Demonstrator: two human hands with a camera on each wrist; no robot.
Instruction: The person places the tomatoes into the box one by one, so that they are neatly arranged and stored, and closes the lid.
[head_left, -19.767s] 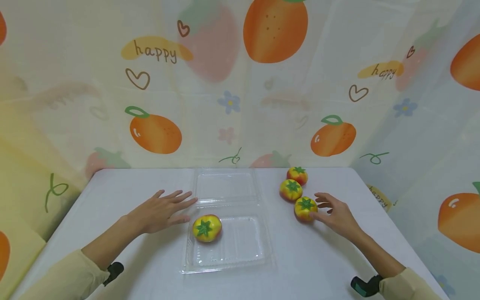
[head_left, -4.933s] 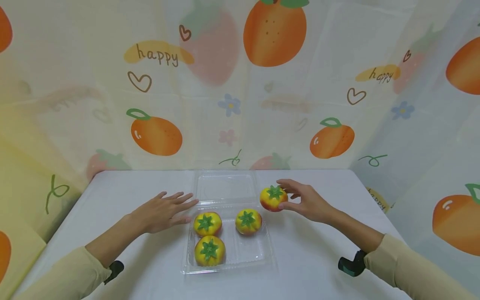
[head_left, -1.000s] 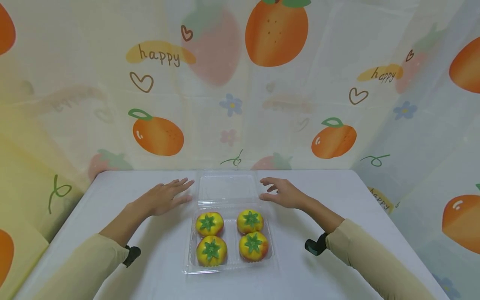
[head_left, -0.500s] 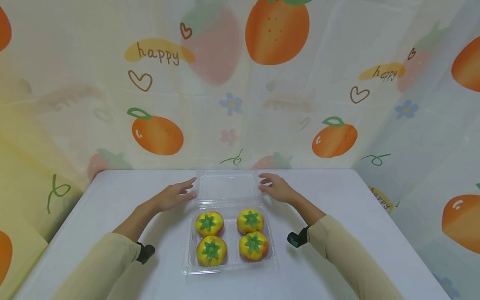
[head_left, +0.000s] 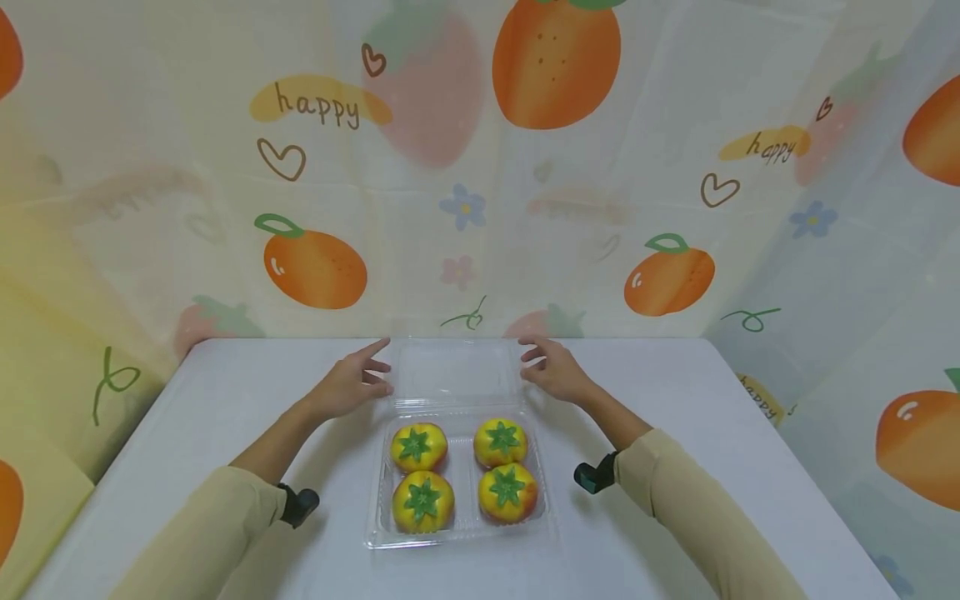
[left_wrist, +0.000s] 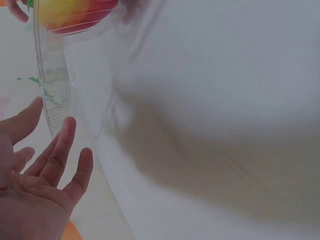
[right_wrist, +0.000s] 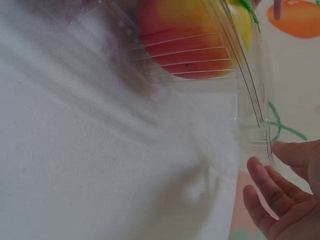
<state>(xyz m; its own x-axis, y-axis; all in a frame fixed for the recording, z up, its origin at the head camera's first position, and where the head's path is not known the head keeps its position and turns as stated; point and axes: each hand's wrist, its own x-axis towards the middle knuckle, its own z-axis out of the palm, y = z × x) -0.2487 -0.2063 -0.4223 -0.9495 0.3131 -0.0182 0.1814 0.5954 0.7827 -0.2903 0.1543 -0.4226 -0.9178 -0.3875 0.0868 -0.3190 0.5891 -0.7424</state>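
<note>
A clear plastic clamshell box (head_left: 462, 533) lies unfolded in the head view, its lid (head_left: 457, 371) on the far side. Several yellow-and-red imitation fruits with green leafy tops, such as the front-left fruit (head_left: 423, 502) and the back-right fruit (head_left: 500, 442), sit in the base in two columns. My left hand (head_left: 348, 383) is at the lid's left edge, fingers spread, holding nothing. At the right edge is my right hand (head_left: 558, 372), fingers loosely bent. In the right wrist view its thumb (right_wrist: 292, 152) meets the lid edge, fingers below; firm contact is unclear.
A white-covered table (head_left: 262, 367) bears the box. Behind it hangs a cream curtain (head_left: 420, 275) printed with oranges, strawberries and the word happy. Each wrist wears a black device, the left device (head_left: 300, 506) and the right device (head_left: 596, 475).
Earlier, my right hand carried the fruits from the table's right into the box. Over the last second, both hands have moved to the lid's sides, and its far edge looks slightly higher.
</note>
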